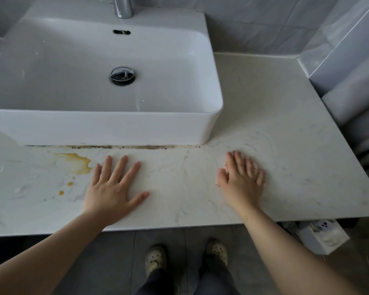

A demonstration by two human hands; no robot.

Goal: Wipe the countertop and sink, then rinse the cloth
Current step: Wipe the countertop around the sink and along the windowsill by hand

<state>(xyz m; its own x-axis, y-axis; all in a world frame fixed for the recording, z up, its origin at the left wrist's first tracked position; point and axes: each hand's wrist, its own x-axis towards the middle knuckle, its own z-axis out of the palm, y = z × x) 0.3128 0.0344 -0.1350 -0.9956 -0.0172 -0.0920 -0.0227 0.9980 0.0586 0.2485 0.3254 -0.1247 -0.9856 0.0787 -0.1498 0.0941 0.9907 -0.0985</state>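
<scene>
A pale marble countertop (275, 103) carries a white rectangular sink (115, 126) on its left half. My left hand (113, 188) lies flat on the counter in front of the sink, fingers spread and straight. My right hand (241, 179) presses flat on the counter to the right, fingers together and motion-blurred. A thin pale edge shows under its thumb side; I cannot tell if it is a cloth. Faint wet swirl marks curve around the right hand. A yellow-brown stain (77, 161) with small drops lies just left of my left hand.
A chrome faucet (124, 7) stands behind the basin, and a drain (122, 76) sits at its middle. Dark grime lines the seam under the sink's front. Tiled walls close the back and right. A white box (322, 237) sits below the counter's right edge.
</scene>
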